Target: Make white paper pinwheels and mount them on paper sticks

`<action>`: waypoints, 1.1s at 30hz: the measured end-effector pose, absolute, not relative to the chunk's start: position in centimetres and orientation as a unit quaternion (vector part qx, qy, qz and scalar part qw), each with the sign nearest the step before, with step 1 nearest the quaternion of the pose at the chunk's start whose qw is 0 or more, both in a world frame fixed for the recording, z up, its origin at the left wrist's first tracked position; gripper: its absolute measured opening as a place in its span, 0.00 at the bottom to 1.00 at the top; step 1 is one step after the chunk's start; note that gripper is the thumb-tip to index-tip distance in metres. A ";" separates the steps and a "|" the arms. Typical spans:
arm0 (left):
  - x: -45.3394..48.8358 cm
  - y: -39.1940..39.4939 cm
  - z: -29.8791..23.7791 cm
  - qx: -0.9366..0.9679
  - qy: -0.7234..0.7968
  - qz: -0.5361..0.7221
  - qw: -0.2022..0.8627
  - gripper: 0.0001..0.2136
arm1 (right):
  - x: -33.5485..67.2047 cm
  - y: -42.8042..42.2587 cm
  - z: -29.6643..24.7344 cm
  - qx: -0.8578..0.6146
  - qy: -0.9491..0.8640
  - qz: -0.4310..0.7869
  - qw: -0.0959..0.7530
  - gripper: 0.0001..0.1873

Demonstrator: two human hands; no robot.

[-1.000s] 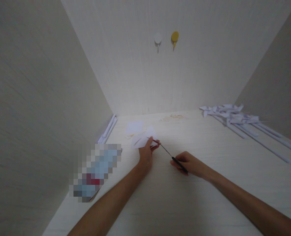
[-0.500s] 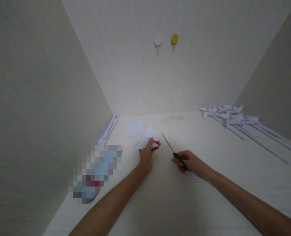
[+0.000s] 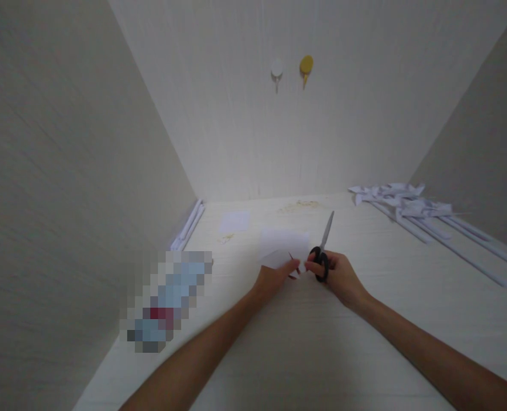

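Near the worktop's middle, the left hand [image 3: 274, 278] pinches a white paper sheet [image 3: 284, 244]; the right hand [image 3: 339, 274] grips black-handled scissors [image 3: 323, 251], blades together, pointing away. No cut is visible yet.

Around my desk [image 3: 365, 342]
Paper pinwheels [image 3: 401, 200] at the far right edge, white sticks [image 3: 188, 225] far left (two wall hooks [image 3: 290, 67] above).

Scissors [image 3: 324, 242] right of paper [image 3: 283, 246] on table [image 3: 365, 319]
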State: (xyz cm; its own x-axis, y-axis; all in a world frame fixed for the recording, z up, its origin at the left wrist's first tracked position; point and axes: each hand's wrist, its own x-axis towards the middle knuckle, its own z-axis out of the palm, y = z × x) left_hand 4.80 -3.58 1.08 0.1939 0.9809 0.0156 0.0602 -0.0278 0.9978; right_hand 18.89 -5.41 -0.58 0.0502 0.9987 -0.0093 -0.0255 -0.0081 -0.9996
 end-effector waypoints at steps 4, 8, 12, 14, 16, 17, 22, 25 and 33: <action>4.8 -3.5 0.9 0.568 0.450 0.431 0.537 0.08 | 18.9 -5.5 -0.6 -0.500 -0.476 0.496 0.526 0.11; 4.9 -3.5 0.9 0.551 0.446 0.448 0.544 0.07 | 19.0 -5.4 -0.6 -0.497 -0.467 0.509 0.525 0.11; 4.9 -3.5 0.9 0.542 0.456 0.453 0.542 0.05 | 19.0 -5.4 -0.5 -0.488 -0.475 0.521 0.514 0.11; 4.9 -3.6 1.0 0.539 0.468 0.449 0.537 0.06 | 19.0 -5.4 -0.5 -0.485 -0.481 0.527 0.506 0.12; 4.9 -3.6 1.1 0.536 0.478 0.443 0.536 0.07 | 19.0 -5.4 -0.4 -0.482 -0.484 0.536 0.496 0.12; 4.9 -3.6 1.1 0.534 0.480 0.443 0.537 0.08 | 19.0 -5.4 -0.4 -0.481 -0.484 0.541 0.493 0.12; 4.8 -3.6 1.1 0.541 0.467 0.442 0.542 0.08 | 19.1 -5.4 -0.5 -0.481 -0.473 0.551 0.492 0.12; 4.8 -3.7 1.2 0.544 0.468 0.438 0.541 0.08 | 19.2 -5.4 -0.6 -0.481 -0.467 0.556 0.491 0.12; 4.9 -3.7 1.1 0.548 0.479 0.434 0.530 0.05 | 19.1 -5.4 -0.3 -0.481 -0.472 0.546 0.498 0.13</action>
State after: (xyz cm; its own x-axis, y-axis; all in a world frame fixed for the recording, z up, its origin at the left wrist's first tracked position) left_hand 4.88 -3.67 1.05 0.1644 0.9859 -0.0324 0.0652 0.0219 0.9976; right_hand 19.09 -5.43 -0.35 -0.0426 0.9976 -0.0552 -0.0895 -0.0588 -0.9942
